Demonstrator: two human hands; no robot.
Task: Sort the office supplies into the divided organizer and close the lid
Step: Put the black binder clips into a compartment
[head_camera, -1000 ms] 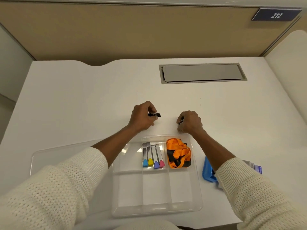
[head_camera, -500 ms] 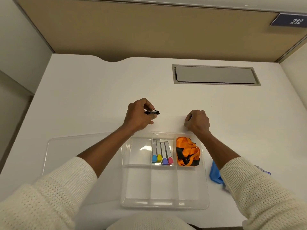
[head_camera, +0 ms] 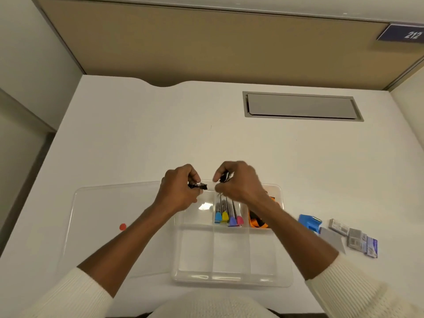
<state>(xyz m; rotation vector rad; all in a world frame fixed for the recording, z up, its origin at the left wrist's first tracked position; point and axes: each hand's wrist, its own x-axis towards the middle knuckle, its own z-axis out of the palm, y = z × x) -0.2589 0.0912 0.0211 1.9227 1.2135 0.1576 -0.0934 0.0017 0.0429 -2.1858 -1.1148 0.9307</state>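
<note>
A clear divided organizer (head_camera: 231,276) sits at the table's near edge, its clear lid (head_camera: 110,226) lying open to the left. Four tubes with coloured caps (head_camera: 227,214) fill the back middle compartment. An orange and black lanyard (head_camera: 258,222) lies in the back right one, partly under my right forearm. My left hand (head_camera: 177,191) pinches a small black binder clip (head_camera: 198,186) over the organizer's back left corner. My right hand (head_camera: 241,182) holds another small black clip (head_camera: 226,176) above the tubes.
To the organizer's right lie a blue staple remover (head_camera: 309,222), staple strips and small boxes (head_camera: 353,237). A red dot (head_camera: 123,226) shows under the lid. A grey cable hatch (head_camera: 302,106) is set into the desk at the back right. Partition walls enclose the desk.
Both hands have drawn back from the table beyond the organizer to over its back edge. My right hand swung left toward my left hand, and its black clip now shows.
</note>
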